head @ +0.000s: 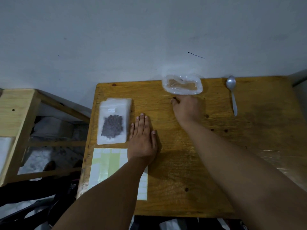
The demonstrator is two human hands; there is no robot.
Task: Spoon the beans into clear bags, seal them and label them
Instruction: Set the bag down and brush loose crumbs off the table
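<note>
A clear bag of dark beans (112,126) with a small white label lies on a stack of empty clear bags (127,103) at the table's left. My left hand (142,138) rests flat on the wood just right of it, fingers straight. My right hand (186,107) reaches to the near edge of a crumpled open plastic bag (182,84) at the far edge. Its fingers are bent away from the camera and hidden, so I cannot tell whether they hold anything. A metal spoon (232,95) lies alone at the far right. A sheet of white labels (106,166) lies partly under my left forearm.
The wooden table (182,163) stands against a grey wall. A pale wooden frame (18,113) with cluttered things beneath it stands to the left. Dark knots dot the tabletop.
</note>
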